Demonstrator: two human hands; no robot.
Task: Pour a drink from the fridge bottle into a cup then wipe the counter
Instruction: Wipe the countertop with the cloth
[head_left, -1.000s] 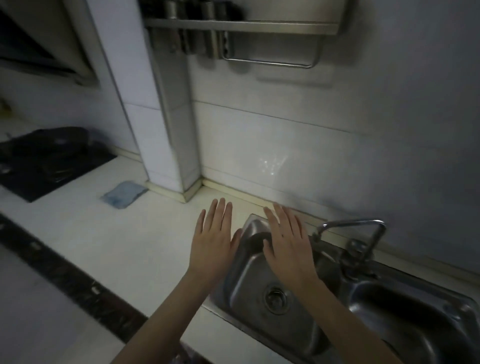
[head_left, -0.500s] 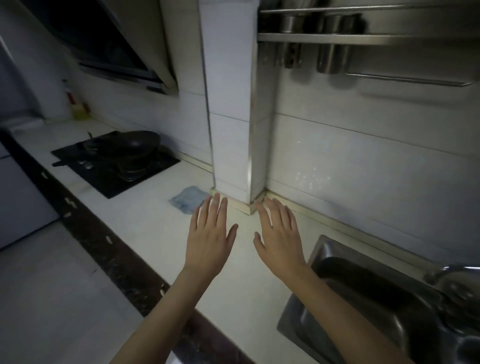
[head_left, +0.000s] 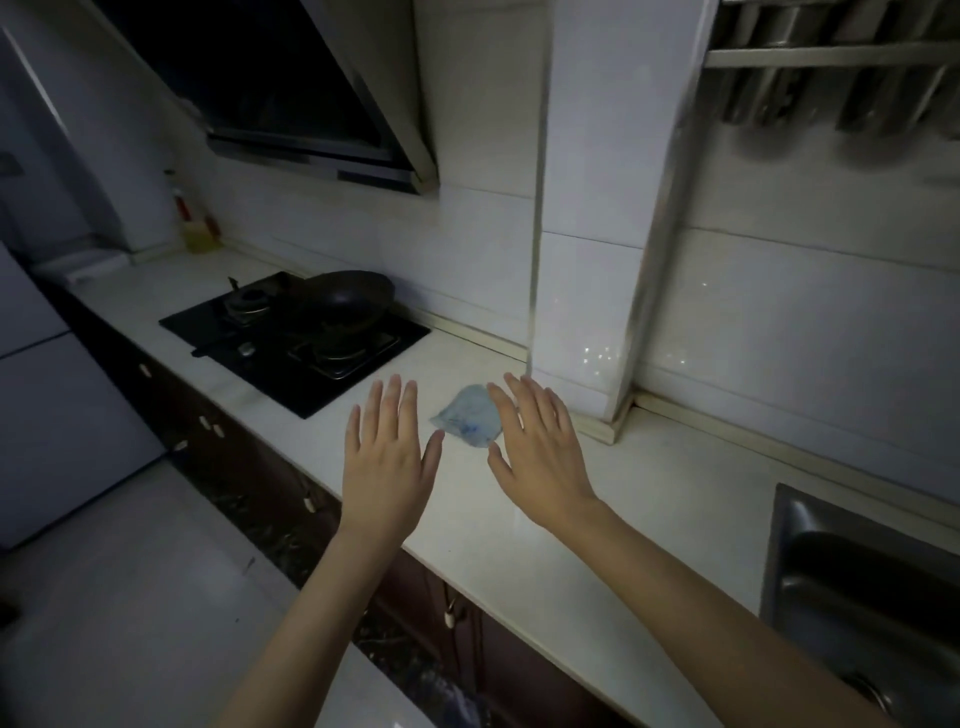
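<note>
Both hands are held out flat at the centre of the frame, palms down and fingers straight, holding nothing. The left hand (head_left: 387, 457) is over the front part of the pale counter (head_left: 649, 499). The right hand (head_left: 540, 452) is just beside it, and its fingers overlap the right edge of a crumpled blue cloth (head_left: 470, 421); whether they touch it cannot be told. The cloth lies on the counter just above and between the hands, near the foot of a tiled wall column. Left of centre, a dark wok (head_left: 345, 301) sits on a black hob (head_left: 296, 338). The corner of a steel sink (head_left: 852, 571) shows at lower right.
</note>
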